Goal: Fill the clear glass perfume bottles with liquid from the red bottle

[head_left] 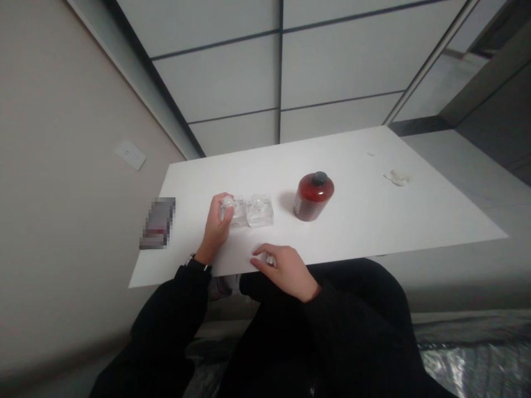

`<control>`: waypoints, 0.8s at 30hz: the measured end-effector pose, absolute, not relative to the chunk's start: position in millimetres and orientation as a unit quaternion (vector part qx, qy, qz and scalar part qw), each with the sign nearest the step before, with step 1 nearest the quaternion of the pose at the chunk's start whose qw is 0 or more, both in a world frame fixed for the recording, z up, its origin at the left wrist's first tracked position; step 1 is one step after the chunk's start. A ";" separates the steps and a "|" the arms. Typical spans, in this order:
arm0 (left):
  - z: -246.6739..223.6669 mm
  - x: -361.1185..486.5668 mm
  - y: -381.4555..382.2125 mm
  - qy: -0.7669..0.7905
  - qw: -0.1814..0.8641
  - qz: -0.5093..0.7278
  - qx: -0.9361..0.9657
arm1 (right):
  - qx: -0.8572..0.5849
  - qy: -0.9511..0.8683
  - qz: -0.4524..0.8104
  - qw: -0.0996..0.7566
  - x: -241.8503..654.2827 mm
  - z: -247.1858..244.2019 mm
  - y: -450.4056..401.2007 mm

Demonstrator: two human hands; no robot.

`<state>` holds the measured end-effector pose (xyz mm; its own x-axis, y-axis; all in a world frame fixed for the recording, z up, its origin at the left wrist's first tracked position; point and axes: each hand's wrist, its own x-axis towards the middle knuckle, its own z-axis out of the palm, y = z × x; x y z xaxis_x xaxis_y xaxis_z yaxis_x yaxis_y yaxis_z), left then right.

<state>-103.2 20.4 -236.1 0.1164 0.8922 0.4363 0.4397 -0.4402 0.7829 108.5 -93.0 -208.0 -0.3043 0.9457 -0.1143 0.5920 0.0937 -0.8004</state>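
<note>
Two clear, square glass bottles stand side by side on the white table, with rounded clear tops. My left hand is closed around the left glass bottle, its thumb and fingers by the round top. Close to the table's front edge, my right hand curls its fingers round a small clear piece; its exact kind is too small to make out. A brown-red bottle with a black cap stands upright to the right of the glass bottles, apart from both hands.
A pixelated dark flat thing lies at the left edge of the white table. Toward the right lie a crumpled whitish scrap and a tiny strip. Behind are white panels; a wall with a socket is at left.
</note>
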 end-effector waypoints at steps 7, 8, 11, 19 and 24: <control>-239.0 -106.6 23.2 0.457 0.263 0.467 0.710 | -0.469 -0.631 0.488 0.378 128.0 -219.9 -89.3; -239.2 -106.6 23.8 0.455 0.267 0.466 0.710 | -0.454 -0.618 0.510 0.389 129.8 -222.6 -88.4; -237.6 -106.9 26.0 0.450 0.276 0.468 0.708 | -0.409 -0.554 0.567 0.453 132.2 -234.5 -83.2; -203.0 -90.5 -43.6 0.466 0.229 0.545 0.658 | -0.330 -0.384 0.650 0.566 137.9 -237.3 -96.3; -184.2 -47.4 -112.2 0.435 0.363 0.443 0.695 | -0.325 -0.407 0.634 0.571 138.6 -213.7 -118.7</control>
<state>-47.4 -112.2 -184.2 0.2300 0.9259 0.2998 0.2837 -0.3584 0.8894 138.6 -118.7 -213.7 -0.1358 0.9893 0.0529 -0.4593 -0.0155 -0.8881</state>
